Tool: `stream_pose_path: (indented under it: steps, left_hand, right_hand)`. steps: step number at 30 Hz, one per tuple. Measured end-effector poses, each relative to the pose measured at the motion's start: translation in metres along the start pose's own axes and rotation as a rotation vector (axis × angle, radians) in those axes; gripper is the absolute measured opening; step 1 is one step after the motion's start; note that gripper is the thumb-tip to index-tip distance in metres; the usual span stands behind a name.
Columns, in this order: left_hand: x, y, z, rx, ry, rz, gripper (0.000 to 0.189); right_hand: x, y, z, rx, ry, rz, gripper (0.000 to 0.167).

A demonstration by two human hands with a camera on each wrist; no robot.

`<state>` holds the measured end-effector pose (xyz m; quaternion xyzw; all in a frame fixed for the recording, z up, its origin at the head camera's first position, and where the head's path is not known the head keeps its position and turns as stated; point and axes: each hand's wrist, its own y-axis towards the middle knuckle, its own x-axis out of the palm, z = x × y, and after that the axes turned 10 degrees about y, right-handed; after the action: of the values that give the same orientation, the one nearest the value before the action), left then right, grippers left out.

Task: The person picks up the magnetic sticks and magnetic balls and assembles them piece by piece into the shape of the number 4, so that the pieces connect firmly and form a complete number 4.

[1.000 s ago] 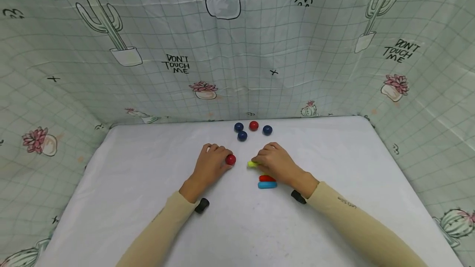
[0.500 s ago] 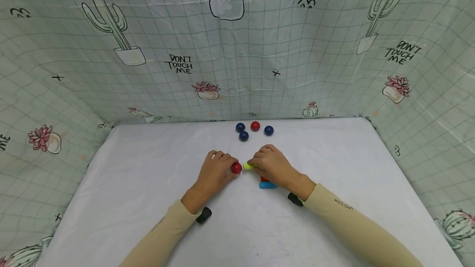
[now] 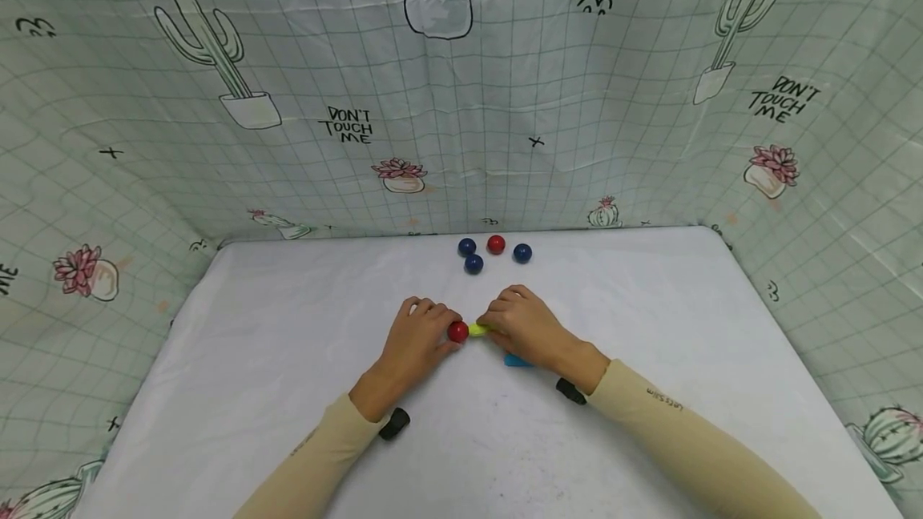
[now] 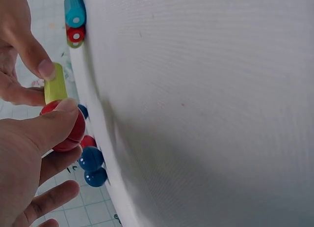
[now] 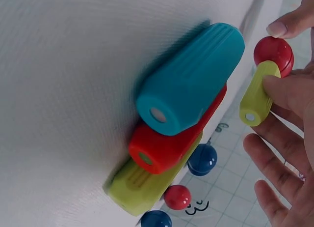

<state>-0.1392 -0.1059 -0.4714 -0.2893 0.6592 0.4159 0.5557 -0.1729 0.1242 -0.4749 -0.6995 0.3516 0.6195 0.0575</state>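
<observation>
Between thumb and fingers, my left hand [image 3: 414,343] holds a red ball [image 3: 457,331] over the table. My right hand [image 3: 526,331] pinches a short yellow-green rod [image 5: 257,92], whose far end touches the ball. A round pale spot shows on the rod's near end in the right wrist view. Below the right hand lie a blue rod [image 5: 191,79], a red rod [image 5: 162,146] and another yellow-green rod [image 5: 142,185], side by side. In the head view that hand hides most of them.
Toward the back edge of the white table [image 3: 288,327] lie three blue balls, one of them a blue ball [image 3: 522,253] to the right, and another red ball [image 3: 496,244]. A patterned cloth [image 3: 461,102] hangs behind. Dark wrist cameras sit under both wrists.
Both hands came together: the left moved right and nearer with the red ball, the right moved left with the yellow-green rod. The gap between ball and rod closed.
</observation>
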Motion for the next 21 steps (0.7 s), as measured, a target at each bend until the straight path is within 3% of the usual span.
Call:
stream_pose_path:
  steps: [8, 14, 21]
  left_hand:
    - [0.0, -0.003, -0.002, -0.002, -0.001, -0.001, 0.035]
    - [-0.001, -0.005, -0.005, -0.026, -0.003, -0.023, 0.036]
    - [-0.002, -0.009, -0.012, -0.033, -0.041, 0.023, 0.036]
  right_hand:
    - [-0.003, 0.0, 0.003, 0.019, 0.011, -0.025, 0.02]
    - [-0.014, -0.001, 0.016, 0.116, 0.015, -0.036, 0.024]
    - [-0.025, -0.005, 0.038, 0.232, 0.002, -0.018, 0.028]
